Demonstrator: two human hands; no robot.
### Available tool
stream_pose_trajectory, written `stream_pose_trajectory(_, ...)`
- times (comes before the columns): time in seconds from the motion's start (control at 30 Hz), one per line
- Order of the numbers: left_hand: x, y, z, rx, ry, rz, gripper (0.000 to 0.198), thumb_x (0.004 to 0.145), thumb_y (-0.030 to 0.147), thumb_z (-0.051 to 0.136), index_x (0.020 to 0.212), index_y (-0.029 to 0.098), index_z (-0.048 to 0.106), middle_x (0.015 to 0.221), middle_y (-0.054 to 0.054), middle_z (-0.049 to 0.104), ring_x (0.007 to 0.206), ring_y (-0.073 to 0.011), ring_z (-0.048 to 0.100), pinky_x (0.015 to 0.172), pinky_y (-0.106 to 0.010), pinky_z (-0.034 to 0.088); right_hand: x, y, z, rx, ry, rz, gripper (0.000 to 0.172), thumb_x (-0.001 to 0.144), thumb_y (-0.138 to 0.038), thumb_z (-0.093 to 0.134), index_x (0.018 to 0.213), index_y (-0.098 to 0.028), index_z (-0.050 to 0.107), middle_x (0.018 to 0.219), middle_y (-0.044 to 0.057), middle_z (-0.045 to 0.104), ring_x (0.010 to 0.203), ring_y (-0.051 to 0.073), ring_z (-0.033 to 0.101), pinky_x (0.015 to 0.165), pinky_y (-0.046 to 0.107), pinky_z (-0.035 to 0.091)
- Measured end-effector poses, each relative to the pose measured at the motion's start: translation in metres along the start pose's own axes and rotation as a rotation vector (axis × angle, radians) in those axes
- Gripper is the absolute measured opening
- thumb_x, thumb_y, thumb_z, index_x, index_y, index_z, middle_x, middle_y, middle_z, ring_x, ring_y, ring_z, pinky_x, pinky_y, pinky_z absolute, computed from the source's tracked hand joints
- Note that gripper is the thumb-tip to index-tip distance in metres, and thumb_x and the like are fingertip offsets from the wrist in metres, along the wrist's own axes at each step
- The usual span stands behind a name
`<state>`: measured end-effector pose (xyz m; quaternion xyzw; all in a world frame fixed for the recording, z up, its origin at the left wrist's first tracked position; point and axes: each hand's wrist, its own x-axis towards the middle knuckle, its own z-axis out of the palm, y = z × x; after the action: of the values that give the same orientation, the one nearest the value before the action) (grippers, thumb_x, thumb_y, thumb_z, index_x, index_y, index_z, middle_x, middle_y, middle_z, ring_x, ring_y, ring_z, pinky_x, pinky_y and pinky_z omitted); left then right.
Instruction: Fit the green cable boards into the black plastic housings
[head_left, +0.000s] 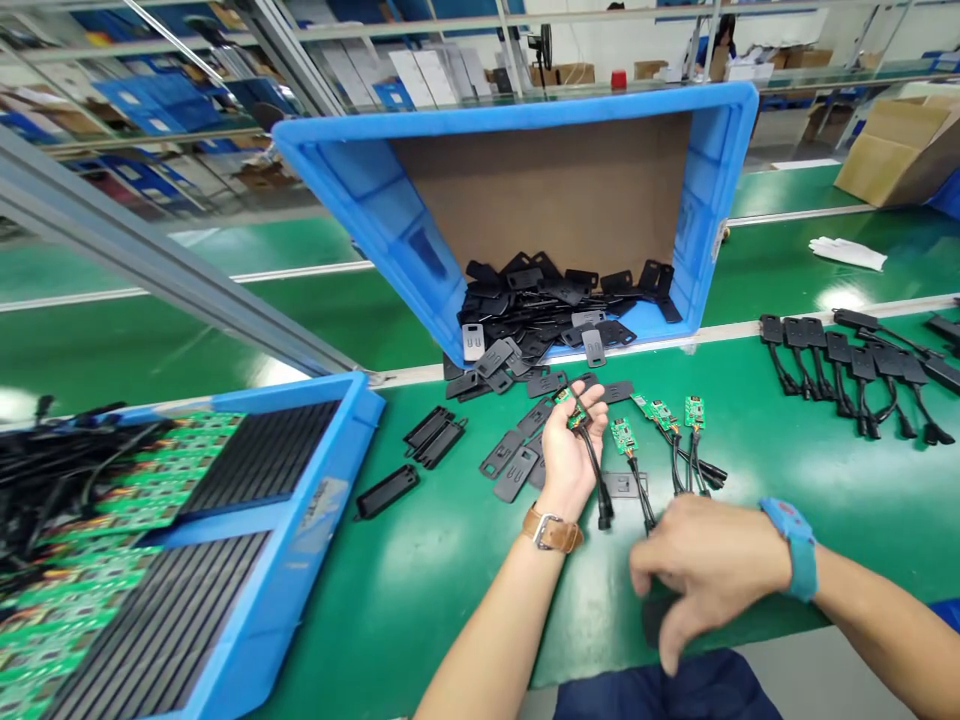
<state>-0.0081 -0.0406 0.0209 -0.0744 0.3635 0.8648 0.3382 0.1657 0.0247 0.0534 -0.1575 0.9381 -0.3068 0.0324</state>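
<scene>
My left hand point(564, 462) is turned palm up, its fingers curled around a small green circuit board point(571, 410) with a black cable point(596, 475) hanging from it. Lower right, my right hand point(712, 560) is bent over the table edge and blurred, thumb pointing down. A dark piece point(657, 618) shows between its thumb and fingers; whether it is gripped I cannot tell. Several more cabled boards point(622, 436) lie just beyond the right hand. Flat black covers point(516, 473) are scattered left of my left hand, and open black housings point(386, 491) lie farther left.
A blue bin point(517, 122) tipped on its side holds a heap of black covers. The blue tray point(319, 525) at left carries boards and rows of black housings. Closed cabled units point(840, 350) lie at right. A white glove point(847, 253) rests behind, near a cardboard box point(896, 145).
</scene>
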Motion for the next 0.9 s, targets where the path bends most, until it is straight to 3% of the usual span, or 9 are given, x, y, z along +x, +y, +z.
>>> stream_pose_trajectory(0.1, 0.000, -0.004, -0.002, 0.057, -0.040, -0.033, 0.025, 0.080, 0.017, 0.058, 0.105, 0.013, 0.060, 0.083, -0.005, 0.068, 0.053, -0.0070, 0.056, 0.046, -0.016, 0.041, 0.000, -0.012, 0.026, -0.251, -0.124, 0.041, 0.056, 0.055, -0.059, 0.087, 0.090, -0.020, 0.064, 0.051, -0.004, 0.059, 0.041, 0.019, 0.055, 0.044, 0.028, 0.020)
stream_pose_trajectory(0.23, -0.002, -0.010, -0.004, 0.076, -0.124, -0.048, 0.028, 0.078, 0.024, 0.065, 0.104, 0.014, 0.060, 0.076, 0.000, 0.061, 0.050, -0.0064, 0.049, 0.041, -0.017, 0.032, 0.004, -0.011, 0.045, -0.358, -0.182, 0.101, 0.050, 0.056, -0.051, 0.089, 0.082, -0.018, 0.062, 0.049, 0.000, 0.060, 0.040, 0.022, 0.057, 0.041, 0.030, 0.018)
stream_pose_trajectory(0.47, -0.002, -0.013, -0.007, 0.175, -0.230, -0.019, 0.038, 0.087, 0.045, 0.058, 0.108, 0.014, 0.061, 0.080, -0.005, 0.063, 0.054, -0.0116, 0.051, 0.044, -0.022, 0.034, 0.007, -0.005, 0.043, -0.283, -0.106, -0.001, 0.041, 0.060, -0.039, 0.088, 0.082, -0.018, 0.061, 0.078, 0.004, 0.069, 0.049, 0.018, 0.059, 0.041, 0.030, 0.022)
stream_pose_trajectory(0.57, -0.003, -0.014, -0.007, 0.188, -0.250, -0.054, 0.044, 0.089, 0.051, 0.055, 0.109, 0.012, 0.061, 0.081, -0.006, 0.063, 0.056, -0.0128, 0.052, 0.045, -0.022, 0.035, 0.010, 0.000, 0.033, -0.137, -0.057, -0.018, 0.036, 0.066, -0.032, 0.088, 0.091, -0.021, 0.064, 0.073, -0.002, 0.070, 0.055, 0.018, 0.064, 0.043, 0.028, 0.029)
stream_pose_trajectory(0.63, -0.004, -0.015, -0.007, 0.199, -0.260, -0.089, 0.047, 0.089, 0.054, 0.054, 0.110, 0.012, 0.062, 0.081, -0.007, 0.063, 0.057, -0.0134, 0.053, 0.045, -0.022, 0.036, 0.012, 0.008, 0.019, 0.042, 0.060, -0.030, 0.025, 0.076, -0.030, 0.082, 0.096, -0.025, 0.066, 0.076, -0.004, 0.071, 0.065, 0.017, 0.068, 0.051, 0.025, 0.040)
stream_pose_trajectory(0.73, -0.006, -0.018, -0.006, 0.204, -0.268, -0.153, 0.052, 0.088, 0.058, 0.055, 0.112, 0.012, 0.062, 0.081, -0.006, 0.063, 0.059, -0.0136, 0.054, 0.047, -0.023, 0.037, 0.014, 0.028, -0.003, 0.227, 0.424, 0.001, 0.007, 0.093, -0.029, 0.065, 0.094, -0.025, 0.070, 0.084, -0.002, 0.073, 0.078, 0.016, 0.069, 0.069, 0.027, 0.052)
stream_pose_trajectory(0.83, -0.010, -0.023, -0.006, 0.219, -0.300, -0.187, 0.053, 0.088, 0.060, 0.056, 0.110, 0.013, 0.063, 0.080, -0.006, 0.063, 0.061, -0.0144, 0.056, 0.050, -0.023, 0.040, 0.012, 0.052, -0.010, 0.130, 0.823, 0.043, 0.017, 0.098, -0.025, 0.054, 0.100, -0.024, 0.071, 0.099, 0.005, 0.073, 0.093, 0.019, 0.069, 0.084, 0.036, 0.056)
stream_pose_trajectory(0.9, -0.012, -0.026, -0.006, 0.237, -0.339, -0.192, 0.049, 0.088, 0.058, 0.056, 0.105, 0.013, 0.065, 0.079, -0.006, 0.064, 0.064, -0.0155, 0.057, 0.053, -0.025, 0.042, 0.012, 0.066, -0.006, -0.003, 0.943, 0.043, 0.020, 0.098, -0.022, 0.052, 0.107, -0.024, 0.070, 0.112, 0.009, 0.071, 0.103, 0.022, 0.067, 0.089, 0.041, 0.056)
